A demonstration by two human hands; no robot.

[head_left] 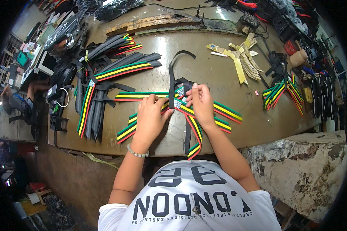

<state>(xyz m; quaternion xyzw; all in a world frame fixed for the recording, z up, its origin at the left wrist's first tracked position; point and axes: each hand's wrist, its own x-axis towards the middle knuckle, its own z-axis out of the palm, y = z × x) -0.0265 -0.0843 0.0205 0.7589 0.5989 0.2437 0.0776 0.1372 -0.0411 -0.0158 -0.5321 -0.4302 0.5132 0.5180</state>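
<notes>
Several striped straps [121,135] in green, black, yellow and red lie crossed over each other on the table in front of me. My left hand [149,117], closed, pinches one of them beside a small white label [177,104]. On the other side of the label is my right hand [200,103], its fingers curled together at the crossing; what sits between them is hidden. A black webbing strap [171,73] runs up from the crossing and curves away at its far end. More black webbing [184,83] is bunched just beyond my hands.
Bundled dark grey and striped straps [98,92] lie at the left. Yellowish curved pieces [241,61] rest at the far right, near another striped bundle [273,94]. Wooden bars [150,25] lie along the back. A worn pale block [300,169] stands beside the table's right front.
</notes>
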